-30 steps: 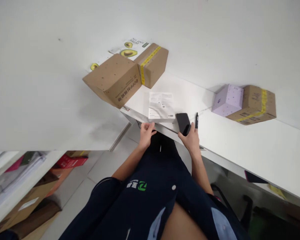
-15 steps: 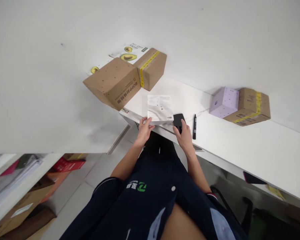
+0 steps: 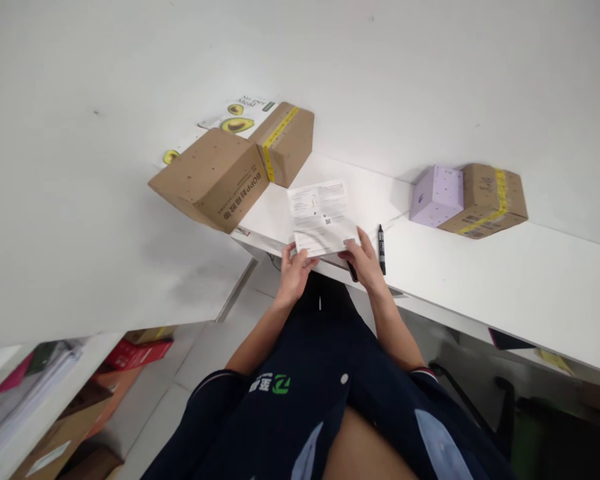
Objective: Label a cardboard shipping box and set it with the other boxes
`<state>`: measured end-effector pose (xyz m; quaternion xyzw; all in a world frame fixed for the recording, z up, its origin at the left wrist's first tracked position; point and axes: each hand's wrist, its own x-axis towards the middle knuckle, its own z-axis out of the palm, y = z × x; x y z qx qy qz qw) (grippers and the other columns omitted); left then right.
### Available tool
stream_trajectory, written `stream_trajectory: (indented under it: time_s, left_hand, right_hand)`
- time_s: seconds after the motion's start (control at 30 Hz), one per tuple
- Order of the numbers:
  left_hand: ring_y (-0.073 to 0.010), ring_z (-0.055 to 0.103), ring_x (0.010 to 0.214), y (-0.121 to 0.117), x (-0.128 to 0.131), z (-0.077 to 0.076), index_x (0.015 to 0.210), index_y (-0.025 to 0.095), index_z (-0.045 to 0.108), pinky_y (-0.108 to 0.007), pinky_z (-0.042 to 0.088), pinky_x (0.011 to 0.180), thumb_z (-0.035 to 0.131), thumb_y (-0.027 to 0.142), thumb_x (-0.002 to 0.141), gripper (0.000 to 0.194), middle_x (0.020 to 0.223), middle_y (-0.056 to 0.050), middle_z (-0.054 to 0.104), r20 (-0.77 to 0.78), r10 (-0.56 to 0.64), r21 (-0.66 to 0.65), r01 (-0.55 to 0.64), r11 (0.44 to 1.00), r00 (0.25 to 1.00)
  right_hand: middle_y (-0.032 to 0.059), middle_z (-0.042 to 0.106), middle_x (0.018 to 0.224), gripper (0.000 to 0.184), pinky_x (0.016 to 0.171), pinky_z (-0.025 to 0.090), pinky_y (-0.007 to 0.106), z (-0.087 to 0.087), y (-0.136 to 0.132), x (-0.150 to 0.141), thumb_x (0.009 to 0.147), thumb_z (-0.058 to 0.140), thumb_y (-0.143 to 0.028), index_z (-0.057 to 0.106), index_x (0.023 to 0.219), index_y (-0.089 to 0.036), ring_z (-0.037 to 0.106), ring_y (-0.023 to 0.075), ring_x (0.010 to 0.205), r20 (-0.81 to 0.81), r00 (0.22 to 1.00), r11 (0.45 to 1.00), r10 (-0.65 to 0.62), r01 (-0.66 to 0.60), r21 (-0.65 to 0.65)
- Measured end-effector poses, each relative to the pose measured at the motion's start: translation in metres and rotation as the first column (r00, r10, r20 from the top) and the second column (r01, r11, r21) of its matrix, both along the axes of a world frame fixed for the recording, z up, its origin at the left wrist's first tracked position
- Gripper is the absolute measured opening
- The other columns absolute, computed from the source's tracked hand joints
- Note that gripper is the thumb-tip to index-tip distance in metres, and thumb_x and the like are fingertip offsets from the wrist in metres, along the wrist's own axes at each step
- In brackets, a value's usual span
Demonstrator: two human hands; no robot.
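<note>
A flat white box (image 3: 321,217) with fine print, a square code and a barcode on its upper face is held at the desk's front edge. My left hand (image 3: 295,272) grips its near left corner, thumb on top. At the near right corner, my right hand (image 3: 364,259) closes on the same box, its thumb beside the barcode. A flat black object (image 3: 353,271) shows only in part under the box and my right hand; its kind cannot be made out. To the right of that hand lies a black marker pen (image 3: 382,249).
Two brown cartons, one larger (image 3: 215,173) and one with yellow tape (image 3: 291,147), stand at the left before avocado-printed packaging (image 3: 237,125). A lilac box (image 3: 437,197) and another taped carton (image 3: 495,200) stand right on the white desk (image 3: 480,273). Shelving (image 3: 87,353) is lower left.
My right hand has moved from the black object onto the white box. The box is now tilted and turned slightly, covering most of the black object. The view has shifted a little.
</note>
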<state>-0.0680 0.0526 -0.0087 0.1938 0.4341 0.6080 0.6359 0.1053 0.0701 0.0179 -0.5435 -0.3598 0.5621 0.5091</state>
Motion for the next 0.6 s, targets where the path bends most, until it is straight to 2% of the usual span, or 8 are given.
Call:
stream_trajectory:
  time_s: [0.1,0.17,0.2,0.27,0.33,0.43,0.53,0.6]
  left_hand:
    - [-0.0176,0.070,0.090,0.001,0.002,0.001,0.117,0.024,0.058,-0.039,0.052,0.096,0.084,0.056,0.071,0.062,0.099,-0.003,0.069,-0.121,-0.199,0.024,0.204,0.979,0.972]
    - [-0.0184,0.069,0.097,0.002,-0.003,0.001,0.114,0.023,0.065,-0.037,0.051,0.097,0.082,0.055,0.075,0.054,0.108,-0.006,0.069,-0.270,-0.218,0.036,0.236,0.971,0.938]
    - [-0.0185,0.068,0.099,0.002,-0.006,0.000,0.111,0.022,0.068,-0.035,0.050,0.097,0.082,0.052,0.076,0.048,0.111,-0.007,0.070,-0.339,-0.192,0.045,0.219,0.975,0.921]
    - [-0.0186,0.067,0.099,0.003,-0.016,-0.001,0.103,0.021,0.072,-0.033,0.050,0.094,0.083,0.045,0.075,0.039,0.108,-0.008,0.071,-0.437,-0.119,0.062,0.162,0.985,0.892]
    - [-0.0187,0.066,0.093,0.005,-0.028,-0.003,0.098,0.020,0.073,-0.032,0.051,0.090,0.083,0.041,0.074,0.033,0.099,-0.007,0.071,-0.493,-0.046,0.079,0.098,0.992,0.869]
    - [-0.0195,0.065,0.093,0.013,-0.050,-0.005,0.101,0.020,0.071,-0.034,0.051,0.090,0.079,0.041,0.075,0.034,0.097,-0.007,0.069,-0.579,0.116,0.140,-0.041,0.989,0.807]
    - [-0.0220,0.063,0.108,0.028,-0.084,-0.001,0.115,0.022,0.064,-0.038,0.050,0.099,0.076,0.039,0.076,0.044,0.117,-0.009,0.065,-0.697,0.336,0.251,-0.223,0.942,0.634]
    - [-0.0258,0.057,0.124,0.041,-0.114,0.007,0.130,0.024,0.056,-0.042,0.047,0.107,0.079,0.037,0.073,0.063,0.139,-0.012,0.055,-0.787,0.443,0.329,-0.315,0.890,0.430]
  right_hand:
    - [0.0059,0.064,0.120,0.070,0.079,0.061,0.037,0.007,0.010,0.020,0.078,0.067,-0.053,0.053,0.142,-0.028,0.064,0.0203,0.095,0.086,0.980,0.981,-0.179,0.172,0.087]
    - [0.0097,0.061,0.124,0.072,0.080,0.060,0.041,0.014,0.020,0.041,0.081,0.062,-0.055,0.049,0.145,-0.026,0.063,0.0236,0.102,0.265,0.923,0.953,-0.280,0.233,0.196]
    - [0.0119,0.058,0.128,0.073,0.082,0.059,0.043,0.017,0.027,0.053,0.082,0.061,-0.055,0.047,0.147,-0.025,0.062,0.0256,0.107,0.381,0.857,0.928,-0.347,0.254,0.272]
    - [0.0162,0.051,0.133,0.073,0.089,0.056,0.047,0.021,0.044,0.078,0.083,0.060,-0.053,0.045,0.148,-0.022,0.057,0.0296,0.118,0.598,0.634,0.863,-0.490,0.259,0.433]
    - [0.0184,0.049,0.129,0.073,0.096,0.051,0.053,0.021,0.064,0.102,0.085,0.059,-0.051,0.045,0.147,-0.017,0.052,0.0328,0.122,0.738,0.375,0.826,-0.562,0.204,0.525]
    - [0.0175,0.048,0.120,0.073,0.101,0.045,0.059,0.013,0.094,0.128,0.086,0.059,-0.051,0.046,0.146,-0.012,0.052,0.0351,0.118,0.822,0.134,0.830,-0.553,0.173,0.530]
    - [0.0176,0.050,0.118,0.066,0.103,0.043,0.059,0.005,0.115,0.137,0.087,0.062,-0.049,0.053,0.141,-0.013,0.051,0.0361,0.117,0.863,0.046,0.845,-0.503,0.236,0.480]
    - [0.0194,0.050,0.122,0.061,0.104,0.041,0.059,0.004,0.122,0.136,0.087,0.064,-0.047,0.056,0.138,-0.014,0.050,0.0369,0.120,0.881,0.026,0.848,-0.472,0.287,0.445]
